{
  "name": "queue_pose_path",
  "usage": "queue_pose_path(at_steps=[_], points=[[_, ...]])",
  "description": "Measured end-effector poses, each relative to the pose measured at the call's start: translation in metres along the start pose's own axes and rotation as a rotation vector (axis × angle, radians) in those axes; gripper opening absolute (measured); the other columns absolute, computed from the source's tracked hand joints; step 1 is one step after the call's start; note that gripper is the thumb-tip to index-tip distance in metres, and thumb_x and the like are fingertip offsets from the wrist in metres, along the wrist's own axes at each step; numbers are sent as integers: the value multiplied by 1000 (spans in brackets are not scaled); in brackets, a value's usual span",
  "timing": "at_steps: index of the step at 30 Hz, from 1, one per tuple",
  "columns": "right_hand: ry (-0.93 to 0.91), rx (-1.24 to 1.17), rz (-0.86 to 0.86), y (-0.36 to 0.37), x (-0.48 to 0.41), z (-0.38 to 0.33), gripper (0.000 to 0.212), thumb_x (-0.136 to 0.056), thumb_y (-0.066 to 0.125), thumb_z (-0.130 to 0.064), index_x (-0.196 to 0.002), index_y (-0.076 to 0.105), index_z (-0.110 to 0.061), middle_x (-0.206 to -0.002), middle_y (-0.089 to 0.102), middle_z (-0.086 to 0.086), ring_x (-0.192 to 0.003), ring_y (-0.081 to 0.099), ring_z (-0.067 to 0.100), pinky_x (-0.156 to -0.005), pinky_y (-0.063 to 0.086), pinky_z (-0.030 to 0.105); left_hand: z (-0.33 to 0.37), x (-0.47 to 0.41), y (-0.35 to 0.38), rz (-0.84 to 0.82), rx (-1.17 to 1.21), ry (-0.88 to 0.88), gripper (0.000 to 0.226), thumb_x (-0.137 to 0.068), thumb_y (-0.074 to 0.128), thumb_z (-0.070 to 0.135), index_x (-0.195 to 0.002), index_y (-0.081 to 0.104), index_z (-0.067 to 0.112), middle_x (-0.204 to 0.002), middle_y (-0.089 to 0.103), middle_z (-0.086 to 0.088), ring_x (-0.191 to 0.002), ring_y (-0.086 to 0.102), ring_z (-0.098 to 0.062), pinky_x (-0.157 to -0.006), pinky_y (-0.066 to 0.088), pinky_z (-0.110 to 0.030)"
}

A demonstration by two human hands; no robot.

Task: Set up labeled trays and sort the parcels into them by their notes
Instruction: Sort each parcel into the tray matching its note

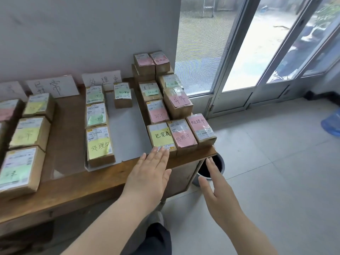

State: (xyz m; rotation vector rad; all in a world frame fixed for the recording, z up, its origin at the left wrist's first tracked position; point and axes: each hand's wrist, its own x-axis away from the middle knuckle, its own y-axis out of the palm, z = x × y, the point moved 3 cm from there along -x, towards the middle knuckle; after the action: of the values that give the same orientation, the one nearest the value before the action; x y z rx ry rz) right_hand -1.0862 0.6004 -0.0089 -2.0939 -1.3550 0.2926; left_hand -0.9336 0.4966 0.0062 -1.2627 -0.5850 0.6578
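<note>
Brown cardboard parcels (99, 142) bearing coloured notes: four on the flat white tray (127, 126), at least ten right of it, at least four left. White handwritten label cards (53, 87): one behind it, two further left.

A wooden table (103, 184) bears parcels (161, 137), a white tray (128, 129) and paper labels (53, 86).

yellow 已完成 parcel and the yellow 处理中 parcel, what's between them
Head view: only a bare strip of the grey tray separates the yellow 已完成 parcel from the yellow 处理中 parcel.

A white card (53, 87) reads 异常, another card (102, 80) 处理中, a yellow note (161, 135) 已完成, a pink note (179, 99) 异常
</note>
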Motion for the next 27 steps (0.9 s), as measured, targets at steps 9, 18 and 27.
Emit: queue_pose_path(at_steps=[9,18,27], points=[[83,45,25,-22,-76,6,57,-98,45,-22,-151,21,-23,-156,19,-13,-143,14,-1,-85,10,-14,-19,-83,16,-150,43,-29,56,-103,12,41,-152,-6,23,-160,-9,8,-146,-13,-10,-115,-10,-28],[123,85,46,-30,-150,-7,58,-99,40,-29,-151,15,-27,-154,19,-17,-138,14,-6,-104,14,9,-47,-180,21,-195,-8,35,56,-103,9,39,-151,-12,19,-159,-14,4,-146,-15,-11,-119,-7,-32],[139,88,-45,-14,-202,-4,60,-96,41,-38,-150,14,-35,-156,19,-16,-143,19,5,-114,33,38,-72,-206,24,-240,-42,-12,57,-101,1,44,-149,-13,18,-159,-15,3,-146,-16,-11,-113,-13,-28]])
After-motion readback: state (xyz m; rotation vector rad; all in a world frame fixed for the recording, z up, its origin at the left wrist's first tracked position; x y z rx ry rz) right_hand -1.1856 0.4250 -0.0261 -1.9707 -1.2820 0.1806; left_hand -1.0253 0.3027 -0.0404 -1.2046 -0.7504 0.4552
